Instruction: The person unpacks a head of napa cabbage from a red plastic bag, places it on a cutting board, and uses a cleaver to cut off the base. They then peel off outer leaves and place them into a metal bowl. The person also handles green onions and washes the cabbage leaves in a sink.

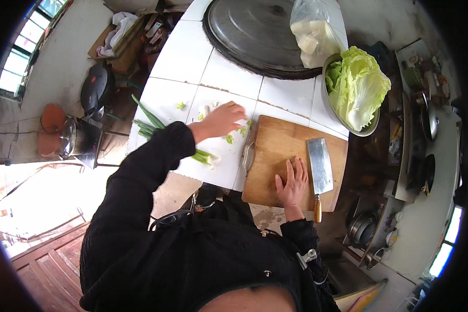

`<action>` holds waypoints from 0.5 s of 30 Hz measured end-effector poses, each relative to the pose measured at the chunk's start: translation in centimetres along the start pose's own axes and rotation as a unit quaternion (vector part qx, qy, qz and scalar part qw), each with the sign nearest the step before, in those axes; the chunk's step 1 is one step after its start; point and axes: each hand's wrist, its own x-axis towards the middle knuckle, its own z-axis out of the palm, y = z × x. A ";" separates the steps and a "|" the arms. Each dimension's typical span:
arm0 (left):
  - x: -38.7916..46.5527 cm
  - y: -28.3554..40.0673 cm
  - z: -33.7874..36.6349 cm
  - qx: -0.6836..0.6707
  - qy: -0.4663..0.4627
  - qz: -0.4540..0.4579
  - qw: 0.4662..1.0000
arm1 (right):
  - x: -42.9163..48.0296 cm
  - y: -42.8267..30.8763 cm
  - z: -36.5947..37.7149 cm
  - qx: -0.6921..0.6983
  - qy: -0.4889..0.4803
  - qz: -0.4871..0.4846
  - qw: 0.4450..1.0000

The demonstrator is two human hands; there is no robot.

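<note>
My left hand (220, 121) is over the white tiled counter, fingers loosely bent, with nothing visible in them; its underside is hidden. Small leaf scraps (229, 139) and white vegetable pieces (204, 110) lie around it. Green onions (150, 115) lie on the counter beneath my left forearm, their pale cut ends (206, 156) showing on the near side. My right hand (294, 182) rests flat on the wooden cutting board (279, 138), fingers spread and holding nothing. Just right of it lies a cleaver (320, 165), blade on the board, its wooden handle towards me.
A metal bowl (368, 132) with Chinese cabbage leaves (358, 89) stands at the counter's right edge. Behind it, a plastic bag (316, 39) with pale contents rests partly on a large round metal lid (253, 35). The board overhangs the counter's near edge. Shelves with pans stand at right.
</note>
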 end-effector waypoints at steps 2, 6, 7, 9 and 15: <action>1.5 1.1 1.5 -0.009 0.019 -0.022 1.000 | -0.1 0.0 0.1 -0.004 -0.003 -0.003 1.000; 0.5 2.1 3.8 0.092 -0.050 0.001 0.994 | -0.1 0.0 0.2 -0.014 -0.016 0.000 1.000; -0.8 2.3 3.9 0.115 -0.076 0.011 0.990 | -0.1 0.0 0.3 -0.013 -0.018 0.001 1.000; -3.9 1.4 2.5 0.136 -0.093 0.048 0.985 | -0.1 0.0 0.3 -0.022 -0.017 -0.005 1.000; -7.4 -6.2 -5.6 0.214 0.141 -0.316 0.913 | -0.1 0.2 0.4 -0.018 -0.002 -0.012 1.000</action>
